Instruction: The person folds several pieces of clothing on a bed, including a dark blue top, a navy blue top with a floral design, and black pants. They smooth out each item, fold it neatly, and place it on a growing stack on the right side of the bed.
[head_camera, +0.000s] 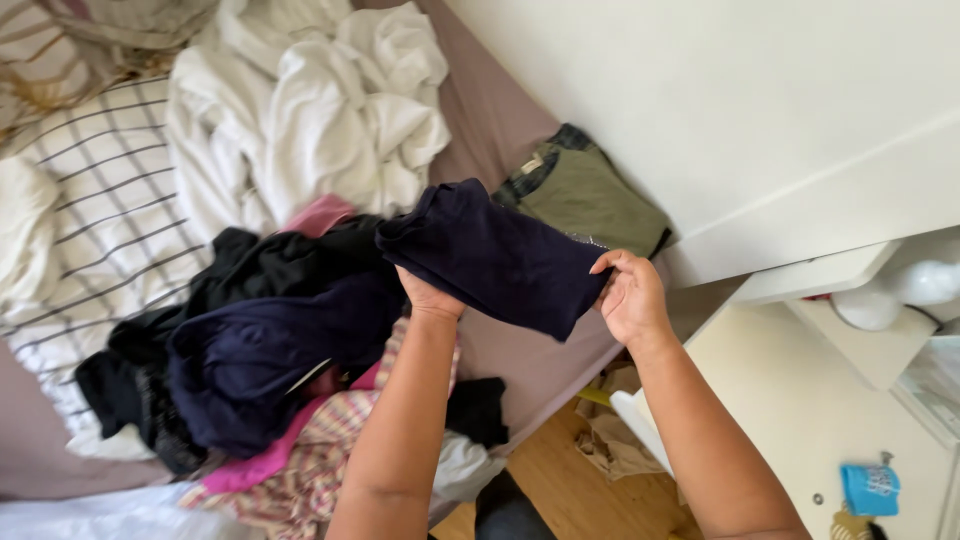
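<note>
I hold a folded dark navy garment above the bed with both hands. My left hand grips its lower left edge from underneath. My right hand pinches its right edge. Just beyond it, a folded olive green garment lies on the mauve bedsheet by the white wall. To the left sits a heap of dark clothes, black and navy, with pink and checked pieces under it.
A crumpled white sheet and a striped duvet cover the far side of the bed. A white bedside table stands at right with a small blue item on it. Crumpled paper lies on the wooden floor.
</note>
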